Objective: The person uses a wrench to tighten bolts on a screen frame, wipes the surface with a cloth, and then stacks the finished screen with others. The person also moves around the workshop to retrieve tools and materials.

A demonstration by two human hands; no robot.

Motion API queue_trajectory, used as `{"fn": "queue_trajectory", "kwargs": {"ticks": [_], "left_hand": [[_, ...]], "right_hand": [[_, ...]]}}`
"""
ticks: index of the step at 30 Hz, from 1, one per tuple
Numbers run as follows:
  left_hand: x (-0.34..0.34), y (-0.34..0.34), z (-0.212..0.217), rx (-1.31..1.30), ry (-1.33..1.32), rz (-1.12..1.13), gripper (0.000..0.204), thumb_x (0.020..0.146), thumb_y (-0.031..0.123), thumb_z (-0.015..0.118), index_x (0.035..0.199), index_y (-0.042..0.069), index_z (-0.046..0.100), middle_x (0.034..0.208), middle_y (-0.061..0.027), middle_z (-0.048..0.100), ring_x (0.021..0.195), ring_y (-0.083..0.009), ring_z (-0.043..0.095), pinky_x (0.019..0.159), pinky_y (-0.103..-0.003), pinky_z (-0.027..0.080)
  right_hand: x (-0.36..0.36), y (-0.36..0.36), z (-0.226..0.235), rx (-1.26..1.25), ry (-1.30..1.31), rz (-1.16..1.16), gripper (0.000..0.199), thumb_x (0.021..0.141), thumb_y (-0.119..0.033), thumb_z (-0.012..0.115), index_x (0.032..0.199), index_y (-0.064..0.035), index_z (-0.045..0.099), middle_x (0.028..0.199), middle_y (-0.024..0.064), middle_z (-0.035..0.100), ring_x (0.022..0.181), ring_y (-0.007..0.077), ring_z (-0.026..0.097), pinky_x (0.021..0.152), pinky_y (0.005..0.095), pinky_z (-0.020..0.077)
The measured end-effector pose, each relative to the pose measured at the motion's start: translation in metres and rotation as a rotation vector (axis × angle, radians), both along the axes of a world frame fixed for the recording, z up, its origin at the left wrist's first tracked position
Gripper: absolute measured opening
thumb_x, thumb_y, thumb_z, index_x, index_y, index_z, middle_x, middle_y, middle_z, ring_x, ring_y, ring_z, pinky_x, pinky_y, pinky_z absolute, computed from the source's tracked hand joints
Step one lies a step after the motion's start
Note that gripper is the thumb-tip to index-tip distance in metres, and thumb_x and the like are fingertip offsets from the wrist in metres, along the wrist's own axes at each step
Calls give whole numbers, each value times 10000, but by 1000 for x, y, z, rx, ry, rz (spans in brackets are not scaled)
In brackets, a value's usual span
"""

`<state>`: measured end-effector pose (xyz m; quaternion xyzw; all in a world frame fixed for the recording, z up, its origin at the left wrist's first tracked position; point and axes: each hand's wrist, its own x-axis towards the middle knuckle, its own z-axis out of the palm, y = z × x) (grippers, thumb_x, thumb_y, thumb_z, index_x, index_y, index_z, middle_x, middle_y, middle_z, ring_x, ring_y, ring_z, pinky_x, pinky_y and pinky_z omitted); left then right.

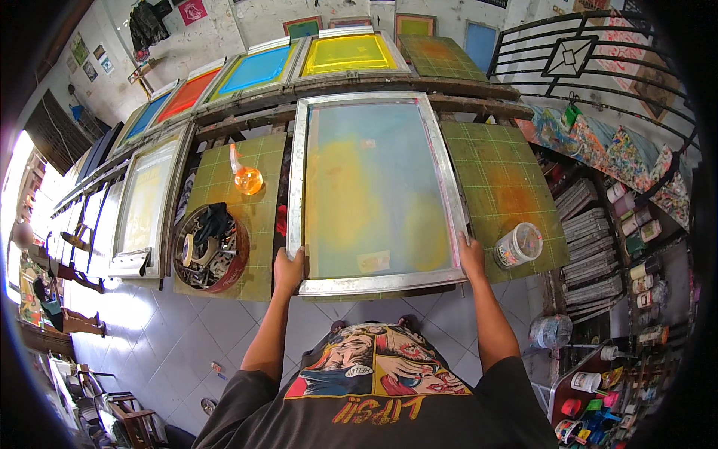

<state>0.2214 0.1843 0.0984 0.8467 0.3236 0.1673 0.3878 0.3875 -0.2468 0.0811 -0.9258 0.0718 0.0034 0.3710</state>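
A large screen-printing frame point(378, 285) with a silvery metal rim lies flat in front of me. Its mesh point(374, 194) is pale grey-blue with yellowish patches and a small piece of tape near the front. My left hand point(289, 269) is closed around the frame's near left corner. At the near right corner my right hand point(471, 257) grips the side rail, fingers wrapped over the edge. Left of the frame stand a spray bottle point(247, 179) of orange liquid and a round tub point(228, 280) of small clutter. A white plastic bucket point(517, 245) sits to the right.
Green gridded boards point(501, 172) flank the frame. Behind it runs a row of screens coloured yellow point(348, 54), blue and red. Another screen frame point(146, 198) rests farther left. Stacked metal bars point(591, 254) and shelves of paint containers line the right side. A black railing point(598, 52) stands at back right.
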Motion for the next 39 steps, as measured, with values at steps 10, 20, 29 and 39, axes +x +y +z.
{"fn": "queue_trajectory", "kwargs": {"ticks": [10, 20, 29, 39], "left_hand": [[-4, 6, -14, 150, 81, -45, 439, 851, 362, 593, 923, -60, 494, 866, -344, 582, 859, -511, 554, 726, -509, 449], [-53, 19, 8, 63, 50, -232, 519, 860, 278, 614, 1260, -18, 467, 1144, -251, 571, 1017, -365, 579, 878, -403, 443], [-125, 66, 54, 24, -106, -226, 334, 847, 90, 615, 1156, -15, 542, 1081, -155, 596, 910, -236, 600, 819, -335, 468], [-171, 144, 76, 221, -185, -55, 232, 854, 71, 609, 1070, -8, 587, 984, -89, 600, 855, -167, 589, 736, -276, 481]], "right_hand": [[1, -10, -22, 140, -24, 48, 597, 898, -468, 485, 1016, 107, 598, 975, 311, 612, 955, 438, 585, 826, 442, 445], [-90, -38, -12, 239, -271, -121, 363, 912, -316, 544, 917, 41, 607, 823, 161, 634, 747, 255, 589, 737, 343, 454], [-147, -6, -10, 591, 136, -333, 307, 933, -281, 510, 864, -10, 637, 726, 11, 589, 616, 79, 521, 528, 226, 390], [-160, -22, -41, 556, 41, -316, 159, 868, -216, 628, 874, -57, 627, 704, -23, 563, 587, 62, 493, 514, 217, 387]]}}
